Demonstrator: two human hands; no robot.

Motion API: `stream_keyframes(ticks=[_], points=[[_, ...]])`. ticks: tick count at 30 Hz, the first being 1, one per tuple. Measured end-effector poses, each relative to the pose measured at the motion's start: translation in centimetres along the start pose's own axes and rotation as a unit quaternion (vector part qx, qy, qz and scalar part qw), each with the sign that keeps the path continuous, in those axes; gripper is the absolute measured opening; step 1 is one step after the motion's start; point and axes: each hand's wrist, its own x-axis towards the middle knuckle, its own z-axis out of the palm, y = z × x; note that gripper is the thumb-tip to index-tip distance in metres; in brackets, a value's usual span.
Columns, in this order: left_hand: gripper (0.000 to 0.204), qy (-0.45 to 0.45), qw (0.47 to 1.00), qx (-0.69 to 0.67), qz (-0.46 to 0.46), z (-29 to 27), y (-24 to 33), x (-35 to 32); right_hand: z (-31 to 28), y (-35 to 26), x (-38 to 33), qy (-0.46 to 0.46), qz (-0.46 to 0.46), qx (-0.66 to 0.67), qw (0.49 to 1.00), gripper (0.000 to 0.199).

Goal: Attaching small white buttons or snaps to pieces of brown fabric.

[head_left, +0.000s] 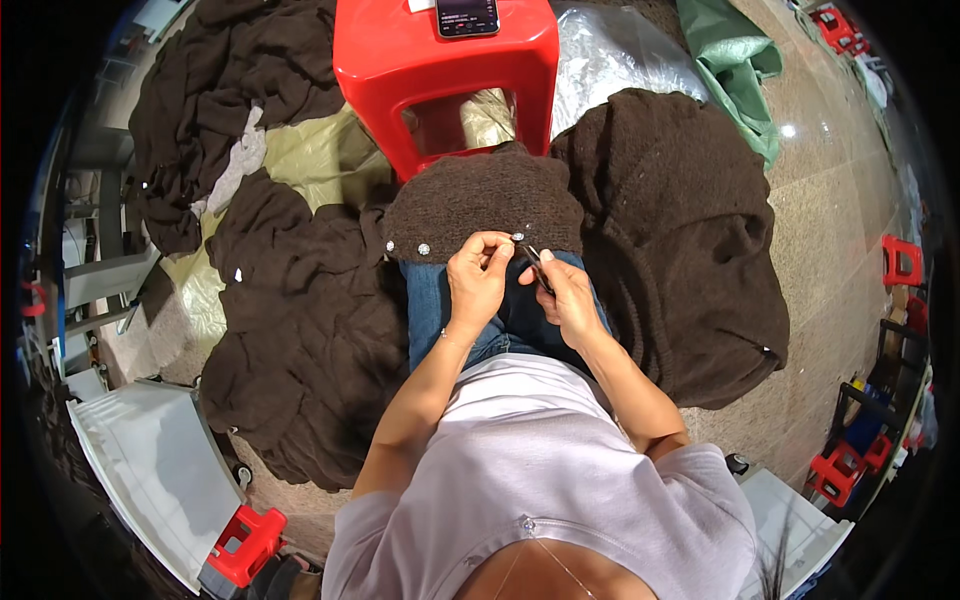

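Note:
A dark brown knit garment [480,200] lies across my lap over blue jeans. Along its near edge sit shiny round buttons, two at the left and one button [518,237] between my hands. My left hand [478,280] pinches the garment's edge beside that button, thumb against forefinger. In my right hand [563,293] is a small pair of dark thread snips [537,266], its tips close to the button. Whether the blades touch any thread is too small to tell.
A red plastic stool [450,70] stands just beyond my knees, with a phone [468,17] on it. Brown knit piles lie at the left [300,320] and right [690,250]. Clear plastic sheeting [630,60] and a green bag [735,70] are at the far right.

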Motion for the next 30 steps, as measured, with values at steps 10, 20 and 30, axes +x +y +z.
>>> stream_keyframes(ticks=[10, 20, 30], points=[[0.002, -0.026, 0.999, -0.040, -0.017, -0.2, 0.7, -0.3, 0.9, -0.4, 0.7, 0.030, -0.016, -0.044, 0.998, 0.045], [0.020, -0.256, 0.952, 0.153, 0.071, -4.2, 3.8, -3.1, -0.4, 0.1, -0.9, 0.055, 0.016, -0.046, 0.997, 0.049], [0.047, 0.189, 0.927, 0.318, 0.067, -15.6, -5.2, 1.3, 1.5, 1.2, 0.4, 0.049, -0.282, -0.264, 0.921, 0.029]])
